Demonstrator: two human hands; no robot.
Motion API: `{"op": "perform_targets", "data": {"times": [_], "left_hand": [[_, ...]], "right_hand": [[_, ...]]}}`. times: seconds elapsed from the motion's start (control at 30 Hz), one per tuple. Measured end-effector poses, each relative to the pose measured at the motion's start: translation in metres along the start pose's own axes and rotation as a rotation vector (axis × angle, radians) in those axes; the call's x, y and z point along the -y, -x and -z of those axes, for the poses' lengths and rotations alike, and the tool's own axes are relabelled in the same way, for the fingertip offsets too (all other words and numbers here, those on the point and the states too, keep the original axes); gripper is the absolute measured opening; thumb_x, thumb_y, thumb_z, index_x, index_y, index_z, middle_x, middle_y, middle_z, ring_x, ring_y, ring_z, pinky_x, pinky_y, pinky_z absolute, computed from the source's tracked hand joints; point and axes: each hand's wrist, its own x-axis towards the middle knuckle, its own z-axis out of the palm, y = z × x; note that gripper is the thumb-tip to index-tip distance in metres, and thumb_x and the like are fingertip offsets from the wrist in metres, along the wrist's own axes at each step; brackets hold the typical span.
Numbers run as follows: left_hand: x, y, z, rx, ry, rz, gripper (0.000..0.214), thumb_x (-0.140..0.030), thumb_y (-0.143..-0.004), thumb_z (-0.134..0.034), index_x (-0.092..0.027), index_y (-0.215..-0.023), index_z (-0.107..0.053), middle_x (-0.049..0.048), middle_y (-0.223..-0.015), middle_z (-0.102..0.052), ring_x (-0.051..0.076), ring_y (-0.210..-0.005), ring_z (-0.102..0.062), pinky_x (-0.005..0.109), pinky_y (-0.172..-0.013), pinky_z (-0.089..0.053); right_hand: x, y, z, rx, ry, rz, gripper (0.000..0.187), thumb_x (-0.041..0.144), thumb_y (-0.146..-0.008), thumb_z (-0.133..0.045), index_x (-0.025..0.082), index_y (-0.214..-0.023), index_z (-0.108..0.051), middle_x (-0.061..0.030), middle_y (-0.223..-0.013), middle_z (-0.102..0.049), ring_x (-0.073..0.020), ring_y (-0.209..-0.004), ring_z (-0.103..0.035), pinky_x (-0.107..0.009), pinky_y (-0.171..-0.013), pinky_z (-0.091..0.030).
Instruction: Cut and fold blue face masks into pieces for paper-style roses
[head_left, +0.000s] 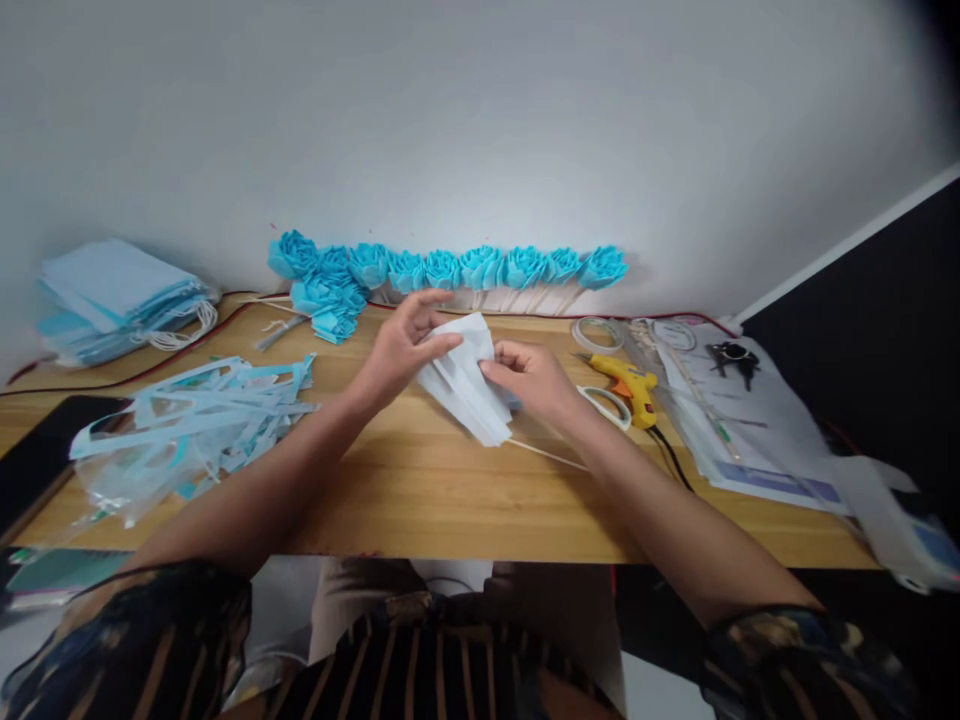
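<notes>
While hands [529, 378] flank it, white pleated sheet [469, 384] sits between, touching both.

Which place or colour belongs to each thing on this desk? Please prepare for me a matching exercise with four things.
1. white sheet
2. glue gun
3. flower heads
4. mask stack

A. mostly in a row by the wall
B. mainly yellow
C. far left
D. between the left hand and right hand

Pairs: 1-D, 2-B, 3-A, 4-C
</notes>
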Motion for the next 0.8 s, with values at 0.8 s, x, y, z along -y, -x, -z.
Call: {"op": "perform_targets", "data": {"times": [0.8], "left_hand": [[0.035,0.006,-0.003,-0.051,0.229,0.333,0.033,-0.049,-0.074,-0.077,-0.017,-0.075,-0.07,0.0007,-0.067,-0.066,0.015,-0.066,-0.06,0.028,-0.067,-0.048]], "right_hand": [[-0.031,-0.008,0.01,-0.409,-0.338,-0.007,0.028,0.044,-0.069,-0.076,0.021,-0.083,-0.073,0.0013,-0.071,-0.068,-0.0149,-0.067,-0.058,-0.029,-0.069,-0.049]]}}
